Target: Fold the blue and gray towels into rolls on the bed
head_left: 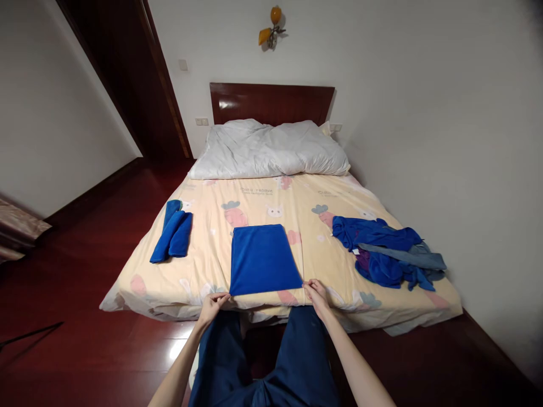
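Observation:
A blue towel (263, 260) lies flat and squared on the bed, close to its front edge. My left hand (214, 305) pinches the towel's near left corner. At the near right corner, my right hand (315, 294) has its fingers closed on the cloth. To the left lie rolled blue towels (172, 234), side by side and partly overlapping. A loose heap of crumpled blue cloths (382, 251) rests on the right side, with grey and purple pieces among them.
The bed sheet (263, 198) is pale yellow with carrot and rabbit prints. A folded white quilt (271, 150) lies against the dark wooden headboard (271, 104). Walls stand to the right and behind. A thin dark rod (31, 334) shows at the lower left over the red floor.

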Demonstrator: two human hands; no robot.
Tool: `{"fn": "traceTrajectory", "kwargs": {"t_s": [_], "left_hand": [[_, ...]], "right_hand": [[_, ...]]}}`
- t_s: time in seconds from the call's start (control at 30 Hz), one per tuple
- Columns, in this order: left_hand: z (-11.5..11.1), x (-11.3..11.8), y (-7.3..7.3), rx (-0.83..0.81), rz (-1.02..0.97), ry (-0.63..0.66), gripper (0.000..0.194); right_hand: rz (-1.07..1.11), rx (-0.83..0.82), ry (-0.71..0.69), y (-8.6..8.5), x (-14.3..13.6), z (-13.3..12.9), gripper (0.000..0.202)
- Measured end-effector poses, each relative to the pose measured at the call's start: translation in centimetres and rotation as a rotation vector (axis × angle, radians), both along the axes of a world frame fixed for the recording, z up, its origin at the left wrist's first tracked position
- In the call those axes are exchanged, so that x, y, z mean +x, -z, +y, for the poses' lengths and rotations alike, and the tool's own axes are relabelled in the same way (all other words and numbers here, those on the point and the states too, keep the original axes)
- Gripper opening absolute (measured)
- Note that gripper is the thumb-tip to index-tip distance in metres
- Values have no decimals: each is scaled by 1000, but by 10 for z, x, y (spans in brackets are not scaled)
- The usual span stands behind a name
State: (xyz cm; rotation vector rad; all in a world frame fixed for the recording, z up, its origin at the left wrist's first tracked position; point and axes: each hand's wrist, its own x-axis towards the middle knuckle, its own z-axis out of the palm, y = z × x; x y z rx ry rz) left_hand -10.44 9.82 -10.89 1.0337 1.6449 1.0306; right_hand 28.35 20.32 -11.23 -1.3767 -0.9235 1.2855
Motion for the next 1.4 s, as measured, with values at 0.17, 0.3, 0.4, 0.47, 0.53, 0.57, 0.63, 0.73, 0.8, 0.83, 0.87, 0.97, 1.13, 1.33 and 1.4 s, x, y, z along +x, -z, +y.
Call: {"fn": "traceTrajectory", "kwargs": {"t_s": [0.17, 0.3, 0.4, 0.47, 0.53, 0.57, 0.63, 0.73, 0.8, 0.83, 0.87, 0.97, 1.13, 1.33, 1.4], "left_hand": [[18, -3, -8, -137, -32, 119, 65], [54, -9, -25, -255, -219, 118, 66], [100, -11, -40, -262, -287, 61, 63], [140, -12, -50, -258, -242, -14, 57], [183, -13, -55, -263, -170, -103, 49], [205, -13, -55, -265, -145, -139, 45], [246, -13, -49, -267, -96, -207, 39], [291, -13, -31, -280, -14, -284, 33], [308, -14, -19, -295, 43, -316, 26], [313, -15, -14, -300, 65, -332, 23], [317, -16, -10, -298, 97, -350, 21], [321, -18, -6, -241, 305, -375, 22], [304, 1, -22, -87, 726, -212, 41], [253, 34, -17, 355, 1074, 198, 53], [243, 36, -5, 387, 1083, 273, 57]], "right_hand": [[-61, -89, -98, -12, 2, -3, 53], [-136, -120, -132, -15, 4, -2, 59], [-147, -69, -136, -9, 7, 1, 57], [-137, -62, -137, -4, 10, 2, 57], [-124, -112, -141, 0, 12, 3, 59], [-118, -149, -144, 1, 12, 3, 60], [-105, -211, -143, 1, 12, 2, 62], [-95, -272, -132, 2, 13, 3, 62], [-97, -304, -133, 3, 14, 5, 62], [-99, -318, -137, 4, 15, 5, 62], [-103, -330, -140, 4, 15, 6, 62], [-126, -339, -135, 5, 14, 5, 60], [-166, -332, -121, 3, 11, 4, 55], [-347, -43, -217, -6, 4, 76, 45], [-456, 34, -243, -12, -9, 123, 41]]}}
